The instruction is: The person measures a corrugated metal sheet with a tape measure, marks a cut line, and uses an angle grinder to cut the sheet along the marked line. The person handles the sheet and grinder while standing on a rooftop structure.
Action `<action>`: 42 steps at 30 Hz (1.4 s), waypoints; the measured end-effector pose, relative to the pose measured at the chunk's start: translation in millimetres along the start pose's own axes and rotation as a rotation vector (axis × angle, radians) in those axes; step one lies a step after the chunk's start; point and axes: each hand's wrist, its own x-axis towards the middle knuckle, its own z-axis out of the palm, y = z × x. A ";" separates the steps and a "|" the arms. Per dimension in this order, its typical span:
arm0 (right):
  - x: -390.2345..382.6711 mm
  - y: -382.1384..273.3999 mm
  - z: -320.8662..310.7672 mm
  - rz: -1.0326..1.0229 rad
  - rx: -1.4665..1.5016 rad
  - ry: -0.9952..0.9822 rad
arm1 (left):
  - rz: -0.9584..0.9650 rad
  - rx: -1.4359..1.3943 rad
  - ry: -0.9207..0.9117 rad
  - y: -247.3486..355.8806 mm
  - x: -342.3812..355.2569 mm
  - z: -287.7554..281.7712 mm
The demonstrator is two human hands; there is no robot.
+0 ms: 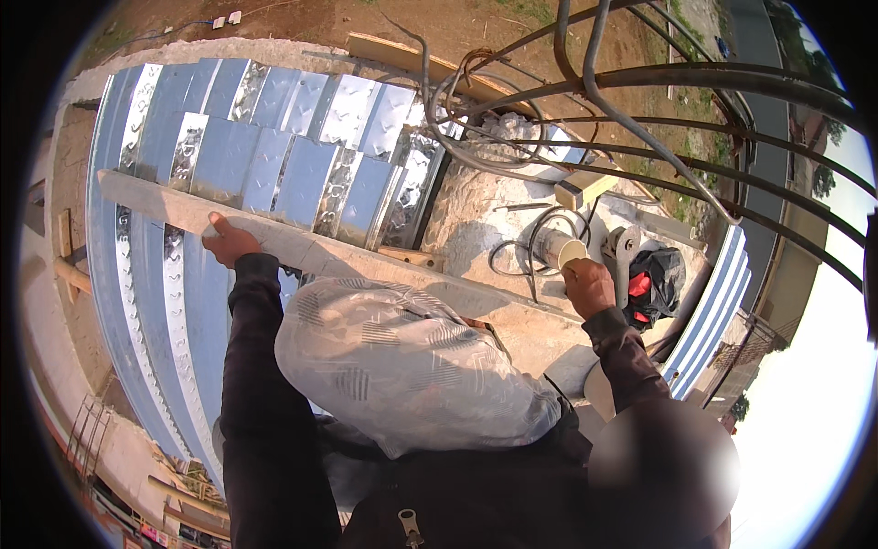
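Note:
A long pale wooden plank (306, 247) runs from the far left toward the lower right, across ridged blue metal sheets and a concrete surface. My left hand (230, 243) grips the edge of this plank, its thumb on the upper face. At the right, my right hand (588, 285) is closed on the rim of a whitish cup (555, 247). The cup is tilted, with its mouth toward that hand, and its contents cannot be made out. A dark cable (533, 261) loops around the cup. Close to the right hand lies what looks like an angle grinder (622, 245).
Bent steel bars (631, 80) reach over the upper right. Blue metal sheets (219, 160) with shiny strips lie at the left. A yellow-and-black block (585, 189) and a black bag with red (660, 285) rest on the concrete (476, 206). My patterned trouser leg (393, 357) is bent below the plank.

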 end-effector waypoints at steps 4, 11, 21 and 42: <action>70.4 -57.1 13.2 -0.329 0.065 0.251 | 0.077 0.043 0.037 3.0 -2.6 6.8; 119.5 -49.0 39.6 -0.433 -0.094 0.130 | 0.105 -0.092 0.064 4.3 -12.5 -0.3; 76.9 -289.7 22.4 -0.711 0.872 0.003 | 0.090 -0.140 0.026 6.1 -15.0 0.2; 105.7 -276.3 50.0 -0.998 0.434 -0.142 | 0.088 -0.043 0.033 13.2 -15.9 -4.5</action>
